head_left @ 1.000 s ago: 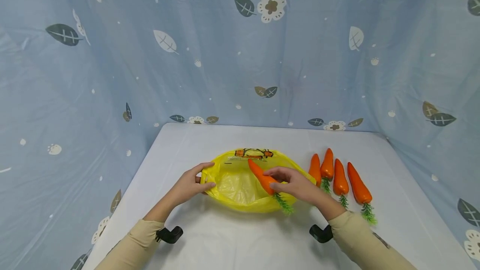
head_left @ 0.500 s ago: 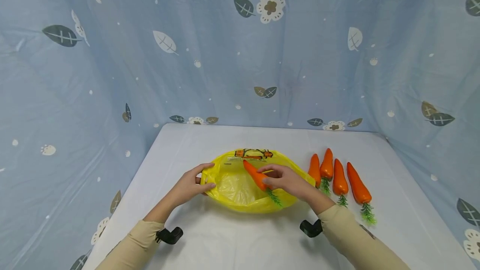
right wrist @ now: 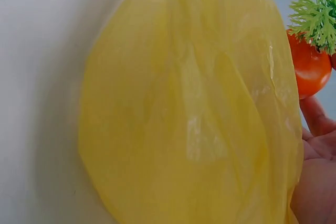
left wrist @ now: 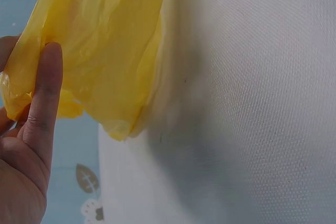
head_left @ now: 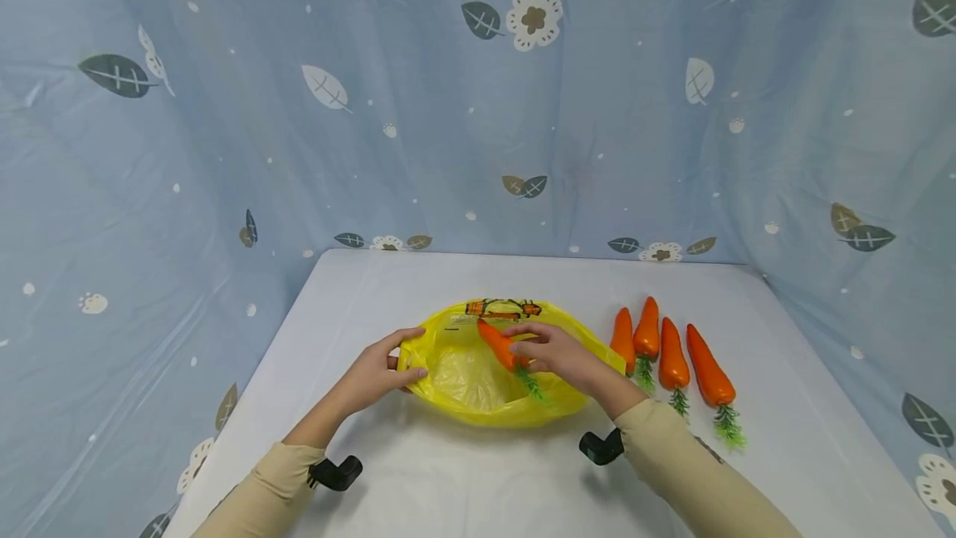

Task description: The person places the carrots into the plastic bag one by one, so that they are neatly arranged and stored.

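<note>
Bag (head_left: 463, 415), with the table (head_left: 418, 480) beneath it: left hand (head_left: 373, 368) at its left edge, right hand (head_left: 556, 353) and one carrot (head_left: 495, 342) over its mouth, four more carrots (head_left: 674, 357) to its right, the leftmost partly hidden by its rim, curtain (head_left: 418, 148) behind it.

The person's left hand (head_left: 373, 369) pinches between thumb (head_left: 412, 374) and fingers (head_left: 404, 335); the right hand (head_left: 556, 353) grips with bent fingers, its back upward. Both forearms (head_left: 323, 418) angle inward.
</note>
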Available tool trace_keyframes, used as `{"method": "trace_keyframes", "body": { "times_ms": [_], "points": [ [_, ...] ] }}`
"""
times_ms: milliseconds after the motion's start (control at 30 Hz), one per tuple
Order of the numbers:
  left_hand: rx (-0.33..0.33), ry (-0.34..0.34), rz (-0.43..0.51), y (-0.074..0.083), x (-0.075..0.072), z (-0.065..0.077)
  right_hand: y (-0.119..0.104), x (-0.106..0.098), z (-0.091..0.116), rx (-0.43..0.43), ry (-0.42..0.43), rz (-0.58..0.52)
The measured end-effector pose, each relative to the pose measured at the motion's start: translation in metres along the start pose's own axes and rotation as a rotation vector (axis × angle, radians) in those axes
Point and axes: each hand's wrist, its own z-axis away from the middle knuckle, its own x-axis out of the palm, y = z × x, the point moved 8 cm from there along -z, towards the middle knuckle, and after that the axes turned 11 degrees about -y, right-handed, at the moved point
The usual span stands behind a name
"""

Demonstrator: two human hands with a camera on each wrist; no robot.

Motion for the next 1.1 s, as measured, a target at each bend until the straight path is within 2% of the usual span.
{"method": "trace_keyframes", "body": {
  "times_ms": [300, 833, 1100],
  "points": [
    [-0.001, -0.001, -0.016, 0.001, 0.002, -0.001, 0.003, 0.003, -0.009, -0.013, -0.002, -0.070],
    [0.012, -0.004, -0.014, 0.002, 0.003, -0.002, 0.010, 0.028, -0.041, -0.033, 0.002, -0.041],
    [0.019, -0.010, -0.003, 0.003, 0.004, -0.001, 0.011, 0.037, -0.054, -0.026, 0.041, 0.033]
  ]
}}
